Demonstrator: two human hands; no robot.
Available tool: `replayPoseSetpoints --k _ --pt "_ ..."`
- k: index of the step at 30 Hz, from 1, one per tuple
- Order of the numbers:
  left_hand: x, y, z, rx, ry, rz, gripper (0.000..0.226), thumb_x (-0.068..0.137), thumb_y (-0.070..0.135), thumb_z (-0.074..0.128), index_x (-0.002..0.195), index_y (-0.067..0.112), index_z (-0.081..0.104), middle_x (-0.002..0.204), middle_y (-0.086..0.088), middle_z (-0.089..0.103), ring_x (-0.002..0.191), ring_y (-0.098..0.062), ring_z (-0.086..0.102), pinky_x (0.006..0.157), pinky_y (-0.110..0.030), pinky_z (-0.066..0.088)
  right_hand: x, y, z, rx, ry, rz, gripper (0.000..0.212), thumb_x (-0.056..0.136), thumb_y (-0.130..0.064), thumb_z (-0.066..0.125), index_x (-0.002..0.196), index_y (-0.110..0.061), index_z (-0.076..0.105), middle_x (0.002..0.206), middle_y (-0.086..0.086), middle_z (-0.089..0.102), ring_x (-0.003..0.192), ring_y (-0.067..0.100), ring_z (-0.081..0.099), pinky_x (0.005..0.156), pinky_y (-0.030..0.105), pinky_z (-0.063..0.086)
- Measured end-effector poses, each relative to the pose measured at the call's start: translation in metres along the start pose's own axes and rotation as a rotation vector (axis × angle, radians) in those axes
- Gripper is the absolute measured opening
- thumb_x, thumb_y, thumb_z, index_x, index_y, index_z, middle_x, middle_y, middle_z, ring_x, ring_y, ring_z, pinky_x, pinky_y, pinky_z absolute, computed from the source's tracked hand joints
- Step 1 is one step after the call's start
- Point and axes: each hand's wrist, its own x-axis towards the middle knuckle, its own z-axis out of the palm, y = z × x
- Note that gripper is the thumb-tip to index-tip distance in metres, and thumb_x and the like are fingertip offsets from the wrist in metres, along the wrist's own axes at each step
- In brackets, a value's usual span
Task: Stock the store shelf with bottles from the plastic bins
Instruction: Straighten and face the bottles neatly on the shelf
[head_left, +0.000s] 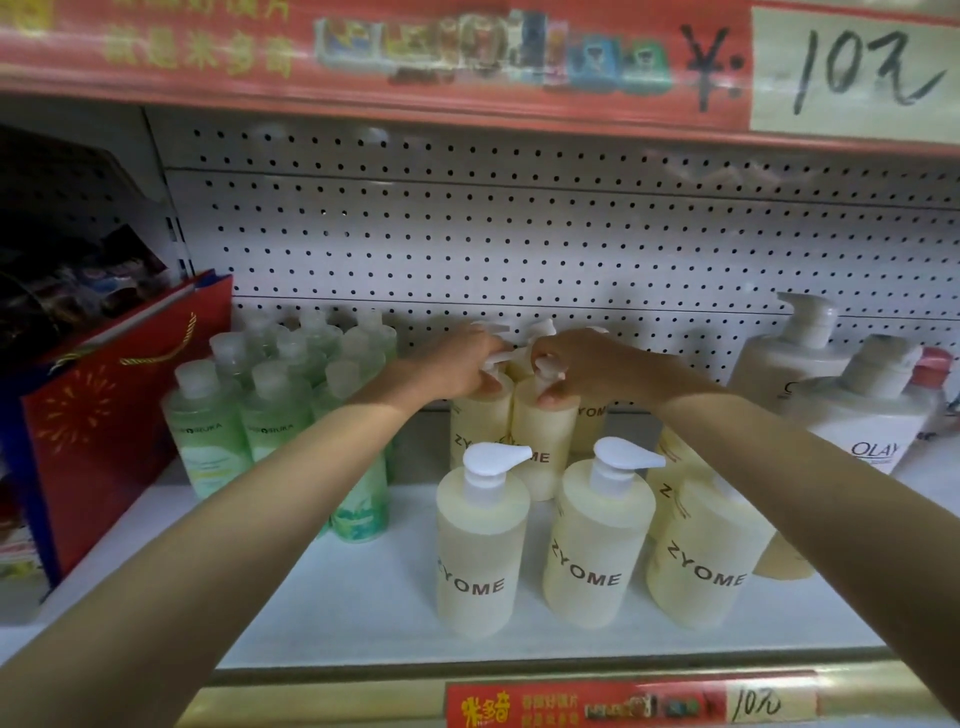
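ZYOME bottles (597, 545), pale yellow with white pumps, stand in rows on the white shelf (363, 597), three in the near row and more behind them. The left hand (452, 366) and the right hand (587, 364) reach to the far row, close together, each with its fingers (485, 384) curled tight on the pump top of a bottle there. Green bottles (270, 415) stand to the left beside a red gift bag (119, 415), and white Olay bottles (862, 415) stand on the right
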Motion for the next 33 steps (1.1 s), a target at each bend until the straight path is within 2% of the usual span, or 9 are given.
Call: replayPoseSetpoints --k 7,11,16,20,22,23,25,28,33 --pt "0.002 -0.003 0.001 0.056 0.035 0.002 0.036 0.093 0.017 0.055 0.129 0.016 0.054 0.139 -0.008 0.047 0.128 -0.024 0.038 0.089 -0.024 0.030 0.004 -0.002 0.000 0.031 0.026 0.038 0.028 0.083 -0.029 0.069 0.086 -0.016 0.044 0.074 -0.013 0.039 0.071 0.010 0.039 0.055 0.020 0.025" --pt "0.002 -0.003 0.001 0.055 0.030 -0.020 0.038 0.095 0.018 0.052 0.133 0.016 0.050 0.141 -0.007 0.043 0.126 -0.023 0.042 0.076 -0.019 0.028 0.005 -0.003 0.000 0.021 0.019 0.061 0.028 0.083 -0.030 0.070 0.089 -0.019 0.045 0.075 -0.014 0.042 0.077 0.013 0.041 0.056 0.020 0.026" --pt "0.004 -0.003 0.003 0.020 -0.004 -0.038 0.022 0.092 0.014 0.052 0.112 0.007 0.057 0.110 -0.010 0.056 0.098 -0.020 0.051 0.057 -0.020 0.029 0.004 -0.006 0.000 0.041 0.021 0.102 0.029 0.083 -0.031 0.070 0.078 -0.028 0.042 0.076 -0.014 0.042 0.074 0.012 0.042 0.054 0.022 0.026" --pt "0.004 -0.005 0.002 -0.023 -0.040 -0.054 0.018 0.091 0.010 0.053 0.077 0.020 0.047 0.105 -0.013 0.060 0.088 -0.019 0.051 0.067 -0.028 0.034 0.004 -0.007 0.004 0.027 0.037 0.137 0.035 0.085 -0.031 0.068 0.071 -0.027 0.036 0.072 -0.013 0.041 0.064 0.003 0.038 0.052 0.022 0.024" --pt "0.000 -0.003 0.002 -0.046 -0.053 -0.063 0.016 0.090 0.010 0.053 0.078 0.020 0.052 0.110 -0.018 0.061 0.087 -0.023 0.053 0.069 -0.027 0.036 0.003 -0.008 0.005 0.036 0.020 0.155 0.040 0.086 -0.029 0.066 0.067 -0.028 0.032 0.072 -0.012 0.040 0.063 0.004 0.038 0.053 0.022 0.024" --pt "-0.001 -0.004 0.002 -0.050 -0.052 -0.059 0.007 0.091 0.012 0.054 0.091 0.016 0.060 0.115 -0.015 0.061 0.094 -0.025 0.056 0.074 -0.028 0.040 0.002 -0.010 0.003 0.049 0.014 0.165 0.035 0.086 -0.030 0.066 0.070 -0.028 0.035 0.074 -0.012 0.040 0.067 0.007 0.041 0.054 0.021 0.026" --pt "-0.004 -0.004 0.003 -0.048 -0.030 -0.061 0.027 0.091 0.017 0.054 0.117 0.016 0.060 0.120 -0.005 0.060 0.107 -0.020 0.056 0.087 -0.028 0.043 0.000 -0.013 0.000 0.041 -0.029 0.174 0.021 0.086 -0.033 0.067 0.096 -0.024 0.051 0.090 -0.008 0.045 0.086 0.015 0.047 0.065 0.023 0.037" --pt "-0.008 -0.002 0.003 -0.049 0.019 -0.017 0.030 0.090 0.013 0.055 0.120 0.015 0.059 0.111 -0.001 0.061 0.107 -0.020 0.056 0.082 -0.026 0.042 -0.012 -0.017 -0.014 0.045 -0.026 0.193 0.068 0.082 -0.040 0.069 0.139 -0.020 0.038 0.127 0.005 0.039 0.111 0.026 0.049 0.090 0.037 0.044" --pt "-0.008 -0.002 0.006 0.037 0.049 -0.032 0.031 0.090 0.018 0.055 0.121 0.014 0.058 0.103 -0.006 0.064 0.093 -0.025 0.060 0.078 -0.032 0.049 -0.045 -0.006 -0.037 0.008 -0.056 0.241 0.055 0.090 -0.043 0.058 0.135 -0.014 0.044 0.135 0.008 0.045 0.118 0.023 0.047 0.090 0.031 0.039"
